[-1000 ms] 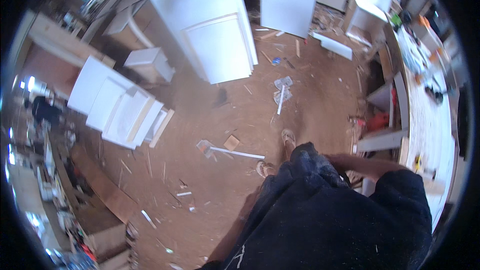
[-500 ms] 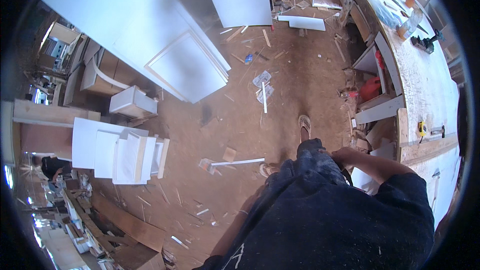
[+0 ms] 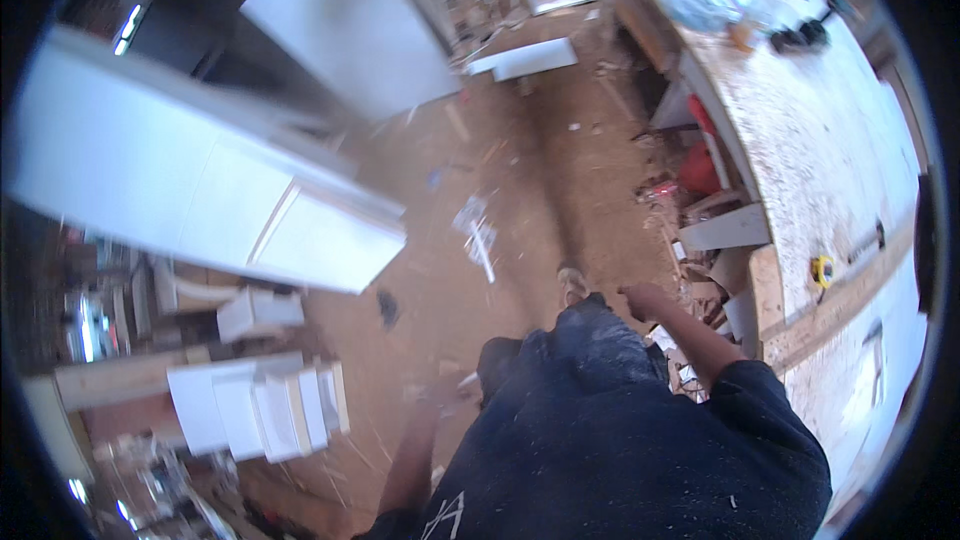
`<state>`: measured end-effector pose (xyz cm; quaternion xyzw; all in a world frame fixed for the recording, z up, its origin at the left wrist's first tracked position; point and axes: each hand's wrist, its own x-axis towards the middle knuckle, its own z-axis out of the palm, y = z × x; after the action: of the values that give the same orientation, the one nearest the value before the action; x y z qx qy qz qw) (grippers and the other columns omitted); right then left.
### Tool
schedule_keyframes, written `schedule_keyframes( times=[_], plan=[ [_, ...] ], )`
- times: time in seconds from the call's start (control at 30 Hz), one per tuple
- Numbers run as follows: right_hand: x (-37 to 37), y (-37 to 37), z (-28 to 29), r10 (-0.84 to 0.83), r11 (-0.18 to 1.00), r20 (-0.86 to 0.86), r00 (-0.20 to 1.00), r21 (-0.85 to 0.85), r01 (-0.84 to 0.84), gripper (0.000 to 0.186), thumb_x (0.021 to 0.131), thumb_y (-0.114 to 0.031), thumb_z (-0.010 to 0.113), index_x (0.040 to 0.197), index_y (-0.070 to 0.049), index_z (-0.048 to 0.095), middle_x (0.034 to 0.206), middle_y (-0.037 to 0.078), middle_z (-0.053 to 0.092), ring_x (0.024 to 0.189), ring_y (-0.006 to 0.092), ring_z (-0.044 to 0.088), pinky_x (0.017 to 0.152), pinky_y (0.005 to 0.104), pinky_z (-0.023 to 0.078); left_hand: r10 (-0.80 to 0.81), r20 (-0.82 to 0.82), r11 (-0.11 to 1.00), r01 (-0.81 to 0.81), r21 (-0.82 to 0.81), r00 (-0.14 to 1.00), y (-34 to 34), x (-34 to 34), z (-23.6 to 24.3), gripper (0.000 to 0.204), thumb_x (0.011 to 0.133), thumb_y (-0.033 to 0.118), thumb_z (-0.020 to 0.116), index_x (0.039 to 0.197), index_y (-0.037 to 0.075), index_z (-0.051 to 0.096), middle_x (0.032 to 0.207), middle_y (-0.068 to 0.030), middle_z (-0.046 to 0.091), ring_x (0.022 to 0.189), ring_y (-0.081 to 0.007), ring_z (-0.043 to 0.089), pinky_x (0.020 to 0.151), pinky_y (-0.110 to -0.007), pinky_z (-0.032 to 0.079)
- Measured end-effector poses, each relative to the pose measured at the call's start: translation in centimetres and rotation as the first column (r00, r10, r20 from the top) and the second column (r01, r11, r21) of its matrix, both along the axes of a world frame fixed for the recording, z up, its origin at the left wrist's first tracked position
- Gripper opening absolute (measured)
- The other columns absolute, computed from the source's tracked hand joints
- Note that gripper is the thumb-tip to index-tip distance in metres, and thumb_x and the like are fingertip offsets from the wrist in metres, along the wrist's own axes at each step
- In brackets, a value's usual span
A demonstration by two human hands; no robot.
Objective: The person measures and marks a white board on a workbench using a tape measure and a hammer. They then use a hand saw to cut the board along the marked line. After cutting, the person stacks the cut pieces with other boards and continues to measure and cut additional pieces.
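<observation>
My right hand (image 3: pixel 648 301) is in front of my right hip, beside the workbench (image 3: pixel 800 170). One finger stands out from the others, and nothing shows in the hand. My left hand (image 3: pixel 447 395) hangs low over the floor on my left, smeared by motion, so its fingers cannot be made out. Neither hand touches anything that I can see. A yellow tape measure (image 3: pixel 822 271) lies on the bench, nearest to my right arm. One sandalled foot (image 3: pixel 572 285) shows ahead of my dark trousers.
Large white panels (image 3: pixel 340 30) lean at the far left, with a long white board (image 3: pixel 190 180) nearer. White panels and boxes (image 3: pixel 260 405) are stacked at the left. Scraps and a plastic bag (image 3: pixel 474 230) litter the brown floor. A red container (image 3: pixel 698 170) sits under the bench.
The view has swung, and the panels and bench sit lower and further left in it. My right hand has moved out from my body. My left hand has come into view.
</observation>
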<state>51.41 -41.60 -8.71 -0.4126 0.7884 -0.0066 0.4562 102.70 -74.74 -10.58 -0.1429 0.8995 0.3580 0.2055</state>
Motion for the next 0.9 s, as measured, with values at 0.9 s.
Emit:
schedule_keyframes(
  times=[0.9],
  plan=[
    [6.6, -4.5, 10.2, -0.949, -0.316, -0.039, -0.314, 0.067, 0.947, 0.032, 0.093, -0.024, 0.061, 0.114, -0.001, 0.065, 0.085, 0.014, 0.074, 0.073, 0.0213, 0.072, 0.071, 0.0352, 0.058, 0.119, -0.723, -0.445, 0.687, 0.574, 0.681, -6.1, -77.1, 47.4, 0.045, 0.096, 0.043, 0.066, 0.084, 0.0, 0.069, 0.086, -0.0121, 0.067, 0.085, -0.027, 0.068, 0.069, -0.034, 0.054]
  ],
)
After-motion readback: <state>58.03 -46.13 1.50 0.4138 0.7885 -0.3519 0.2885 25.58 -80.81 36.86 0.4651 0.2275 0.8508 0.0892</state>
